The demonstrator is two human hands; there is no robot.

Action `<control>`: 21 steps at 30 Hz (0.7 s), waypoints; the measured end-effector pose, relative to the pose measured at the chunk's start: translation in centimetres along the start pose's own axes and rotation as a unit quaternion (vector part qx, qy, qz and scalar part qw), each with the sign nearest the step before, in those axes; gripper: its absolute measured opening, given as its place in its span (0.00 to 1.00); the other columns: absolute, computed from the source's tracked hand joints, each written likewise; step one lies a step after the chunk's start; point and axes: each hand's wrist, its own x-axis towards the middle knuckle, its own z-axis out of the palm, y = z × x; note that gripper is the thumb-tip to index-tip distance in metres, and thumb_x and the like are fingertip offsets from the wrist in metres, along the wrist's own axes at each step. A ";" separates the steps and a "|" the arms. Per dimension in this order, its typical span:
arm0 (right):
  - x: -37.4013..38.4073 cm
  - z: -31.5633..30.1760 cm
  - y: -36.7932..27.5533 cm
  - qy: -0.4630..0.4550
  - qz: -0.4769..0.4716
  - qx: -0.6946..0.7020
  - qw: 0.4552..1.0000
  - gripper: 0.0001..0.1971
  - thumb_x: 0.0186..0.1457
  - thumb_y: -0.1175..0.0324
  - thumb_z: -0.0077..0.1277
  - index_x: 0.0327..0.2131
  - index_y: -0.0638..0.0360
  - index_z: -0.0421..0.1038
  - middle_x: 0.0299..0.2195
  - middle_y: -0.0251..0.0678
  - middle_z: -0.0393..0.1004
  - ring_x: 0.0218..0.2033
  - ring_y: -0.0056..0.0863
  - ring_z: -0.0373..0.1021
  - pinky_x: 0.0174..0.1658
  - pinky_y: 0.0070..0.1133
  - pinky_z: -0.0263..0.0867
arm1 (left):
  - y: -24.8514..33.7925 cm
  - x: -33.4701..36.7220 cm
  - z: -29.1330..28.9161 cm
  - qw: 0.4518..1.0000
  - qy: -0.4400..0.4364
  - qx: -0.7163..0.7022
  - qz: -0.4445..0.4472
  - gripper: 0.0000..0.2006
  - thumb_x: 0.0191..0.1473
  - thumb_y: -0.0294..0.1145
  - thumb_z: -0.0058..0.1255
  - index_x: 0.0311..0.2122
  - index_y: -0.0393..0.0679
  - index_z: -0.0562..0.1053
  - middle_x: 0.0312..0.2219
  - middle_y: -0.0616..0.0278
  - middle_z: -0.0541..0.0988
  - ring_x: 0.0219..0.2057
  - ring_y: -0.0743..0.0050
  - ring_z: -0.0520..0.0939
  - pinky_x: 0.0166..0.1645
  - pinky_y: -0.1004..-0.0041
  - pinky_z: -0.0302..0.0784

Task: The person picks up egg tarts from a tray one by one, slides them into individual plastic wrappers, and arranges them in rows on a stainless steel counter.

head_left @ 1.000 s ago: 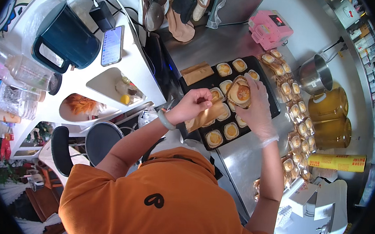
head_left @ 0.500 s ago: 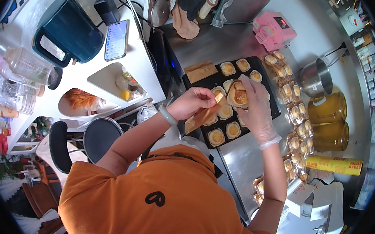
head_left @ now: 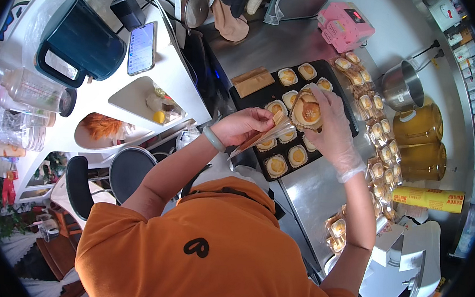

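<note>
My bare left hand (head_left: 242, 127) pinches a small bag (head_left: 268, 135) of brown paper and clear film, which slants toward the tray. My right hand (head_left: 336, 128), in a clear plastic glove, is closed around a round golden bun (head_left: 309, 110) in a pleated paper cup. The bun is tilted, its browned top facing me, just right of the bag's upper end and apart from it. Below both hands lies a black baking tray (head_left: 245, 105) with several yellow-centred pastries (head_left: 275, 166) in paper cups. On its far left corner rests a flat brown paper packet (head_left: 252, 82).
Rows of wrapped pastries (head_left: 382, 154) line the steel counter (head_left: 307, 188) on the right. Beyond them stand a metal pot (head_left: 403, 86), amber jugs (head_left: 418, 126) and a yellow roll (head_left: 430, 199). A pink machine (head_left: 345, 24) sits far back; a kettle (head_left: 81, 44) and phone (head_left: 142, 49) are left.
My right hand has lifted the bun and tilted it up, moving slightly right. The bag in my left hand has swung up toward the bun, showing more clear film.
</note>
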 end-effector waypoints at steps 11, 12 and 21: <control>-0.3 0.4 0.3 0.045 0.012 0.022 0.999 0.43 0.31 0.79 0.58 0.56 0.55 0.53 0.47 0.44 0.58 0.49 0.45 0.57 0.52 0.29 0.58 | 0.3 0.1 0.3 0.999 -0.012 0.022 0.026 0.07 0.49 0.25 0.55 0.34 0.40 0.72 0.29 0.67 0.76 0.31 0.81 0.76 0.38 0.82 0.72; -0.3 0.5 0.3 0.043 0.012 0.024 0.999 0.43 0.31 0.79 0.58 0.56 0.55 0.53 0.47 0.44 0.58 0.49 0.45 0.57 0.52 0.29 0.58 | 0.3 0.1 0.4 0.999 -0.010 0.023 0.026 0.07 0.49 0.25 0.55 0.34 0.40 0.72 0.29 0.67 0.76 0.31 0.81 0.76 0.38 0.82 0.72; -0.5 -0.7 -0.4 0.007 -0.036 0.011 0.999 0.42 0.30 0.80 0.57 0.55 0.55 0.54 0.47 0.43 0.59 0.49 0.43 0.58 0.51 0.30 0.58 | 0.3 -0.1 0.4 0.999 0.033 -0.007 0.022 0.10 0.51 0.27 0.52 0.40 0.40 0.70 0.34 0.65 0.75 0.34 0.79 0.76 0.41 0.79 0.73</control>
